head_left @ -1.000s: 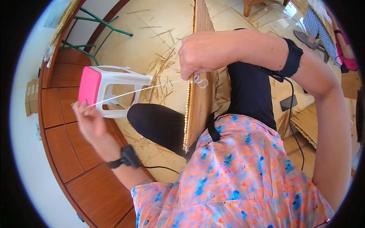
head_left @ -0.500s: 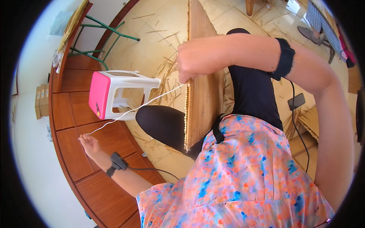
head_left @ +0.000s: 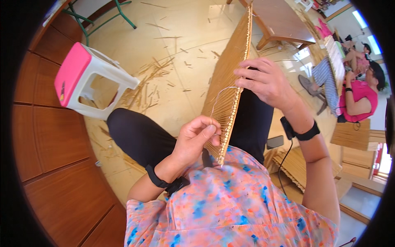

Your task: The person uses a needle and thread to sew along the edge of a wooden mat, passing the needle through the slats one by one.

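Observation:
A panel of stiff straw-coloured stalks (head_left: 224,74) stands on edge between my knees, its row of cut stalk ends facing up and leaning away to the right. My right hand (head_left: 267,84) grips that edge about midway, fingers over the top; its thumb is hidden. Lower down, on the panel's left side, my left hand (head_left: 195,138) is closed, with thumb and forefinger pinching a thin white thread (head_left: 219,95). The thread loops slackly from the edge beside my right fingers down to this pinch. Whether a needle is there too I cannot make out.
A white stool with pink seat (head_left: 74,68) stands left, a small cutting tool (head_left: 62,92) on it. Stalk scraps (head_left: 152,74) litter the floor. Right are a phone (head_left: 275,142), more stalk panels (head_left: 298,168) and a seated person (head_left: 362,96). A low wooden table (head_left: 279,22) stands ahead.
My left hand has come in from the far left to the panel, and the taut thread has gone slack. My right hand has turned and opened from a fist to fingers over the edge.

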`<state>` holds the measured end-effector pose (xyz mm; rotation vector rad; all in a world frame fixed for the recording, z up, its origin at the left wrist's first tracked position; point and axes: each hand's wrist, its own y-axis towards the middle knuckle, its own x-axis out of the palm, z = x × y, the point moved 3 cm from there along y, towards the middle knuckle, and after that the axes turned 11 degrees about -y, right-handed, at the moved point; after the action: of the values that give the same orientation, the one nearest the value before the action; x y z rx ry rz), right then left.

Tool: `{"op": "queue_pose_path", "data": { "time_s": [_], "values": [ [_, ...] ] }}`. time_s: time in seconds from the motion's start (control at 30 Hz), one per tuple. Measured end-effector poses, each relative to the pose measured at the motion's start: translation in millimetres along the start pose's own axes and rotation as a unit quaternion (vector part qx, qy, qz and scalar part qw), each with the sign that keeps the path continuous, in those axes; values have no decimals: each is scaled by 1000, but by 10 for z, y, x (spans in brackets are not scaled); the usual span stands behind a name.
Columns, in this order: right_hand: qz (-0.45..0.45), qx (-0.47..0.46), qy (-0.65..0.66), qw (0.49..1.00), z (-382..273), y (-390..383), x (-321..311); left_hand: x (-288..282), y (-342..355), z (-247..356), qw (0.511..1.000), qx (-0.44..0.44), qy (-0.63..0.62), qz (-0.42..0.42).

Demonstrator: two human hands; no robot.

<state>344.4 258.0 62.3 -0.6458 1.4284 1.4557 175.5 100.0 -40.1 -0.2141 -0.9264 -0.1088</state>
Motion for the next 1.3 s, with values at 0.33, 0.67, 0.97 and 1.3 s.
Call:
{"op": "queue_pose_path", "data": {
  "time_s": [0.33,0.67,0.97,1.3],
  "values": [
    [39,650,370,662,-683,-838,109,192,328,-325,974,-108,149,-132],
    [55,674,384,629,-570,-658,197,12,602,550,974,9,223,-30],
    [-10,619,402,675,-449,-568,293,-937,67,2008,944,287,-18,162],
    [15,596,380,707,-573,-411,379,-1906,-1378,3368,919,379,-52,94]
  ]
}}
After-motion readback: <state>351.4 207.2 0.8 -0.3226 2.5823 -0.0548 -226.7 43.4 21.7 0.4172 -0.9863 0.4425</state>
